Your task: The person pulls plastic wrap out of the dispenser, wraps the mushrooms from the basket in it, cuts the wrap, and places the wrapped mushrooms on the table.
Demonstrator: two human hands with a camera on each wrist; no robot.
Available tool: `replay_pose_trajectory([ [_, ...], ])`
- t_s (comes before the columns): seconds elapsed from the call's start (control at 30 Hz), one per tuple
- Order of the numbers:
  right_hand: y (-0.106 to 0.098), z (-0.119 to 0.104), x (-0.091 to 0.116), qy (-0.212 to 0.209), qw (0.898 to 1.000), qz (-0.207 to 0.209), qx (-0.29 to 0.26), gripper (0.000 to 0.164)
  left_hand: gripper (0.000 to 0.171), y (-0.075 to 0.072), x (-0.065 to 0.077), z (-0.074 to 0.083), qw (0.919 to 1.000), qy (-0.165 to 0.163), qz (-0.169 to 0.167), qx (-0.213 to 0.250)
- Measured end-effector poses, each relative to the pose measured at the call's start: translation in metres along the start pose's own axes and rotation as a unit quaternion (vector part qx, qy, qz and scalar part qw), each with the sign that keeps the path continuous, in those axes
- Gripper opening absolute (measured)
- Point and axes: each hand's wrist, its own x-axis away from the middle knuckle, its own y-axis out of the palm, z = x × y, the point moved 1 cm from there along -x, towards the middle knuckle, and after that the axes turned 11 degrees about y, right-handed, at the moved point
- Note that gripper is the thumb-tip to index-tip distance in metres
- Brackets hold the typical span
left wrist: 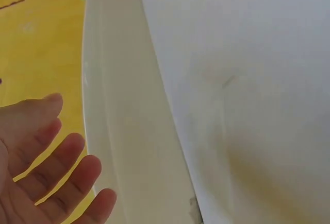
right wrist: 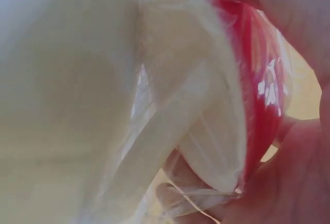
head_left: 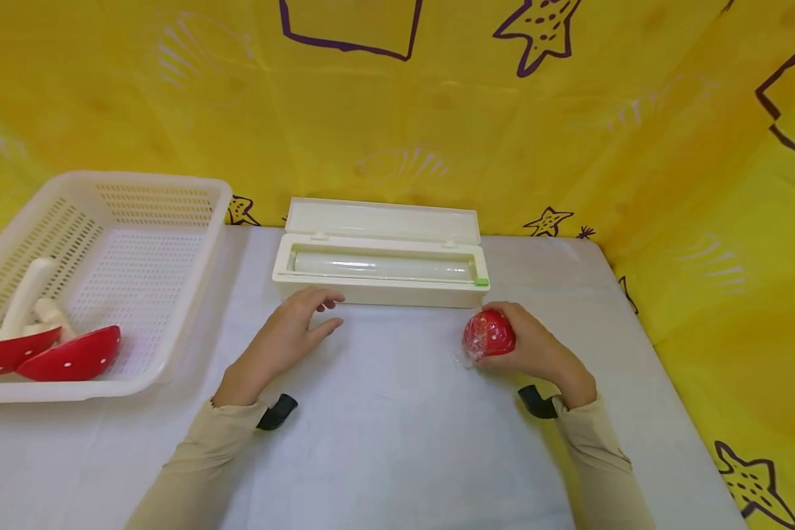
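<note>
My right hand (head_left: 526, 346) grips a red mushroom (head_left: 490, 333) wrapped in clear plastic film. The right wrist view shows its red cap, the pale underside (right wrist: 206, 147) and a white stem (right wrist: 160, 136) under wrinkled film. Thumb and fingers curve round the cap. My left hand (head_left: 290, 335) holds nothing; its fingers are spread and slightly bent by the front left of a white cling film dispenser (head_left: 371, 294). That dispenser has its lid (head_left: 384, 221) raised, a roll of film (head_left: 384, 266) inside and a green slider (head_left: 481, 282) at the right end.
To the left stands a white plastic basket (head_left: 202, 287). Red mushrooms with white dots (head_left: 79, 357) and white stems lie in it. A white cloth (head_left: 384, 427) covers the table, with yellow patterned fabric (head_left: 397, 110) behind and to the right.
</note>
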Motion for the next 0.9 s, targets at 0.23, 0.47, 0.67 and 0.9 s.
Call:
replay_pose_trajectory([
  [0.23, -0.027, 0.021, -0.007, 0.038, 0.999, 0.017, 0.028, 0.089, 0.033, -0.021, -0.009, -0.015, 0.9990, -0.008, 0.034, -0.027],
  [0.47, -0.042, 0.035, -0.015, 0.056, 0.994, 0.056, 0.076, 0.084, 0.037, -0.041, -0.011, -0.031, 0.9982, -0.021, 0.048, -0.031],
  [0.67, -0.048, 0.028, -0.017, 0.062, 0.991, 0.060, 0.106, 0.092, 0.037, -0.048, -0.015, -0.040, 0.9989, -0.029, 0.026, -0.025],
  [0.9, -0.048, -0.007, -0.027, -0.014, 0.994, 0.090, 0.055, 0.074, 0.034, -0.049, -0.023, -0.045, 0.9989, -0.039, -0.011, -0.024],
])
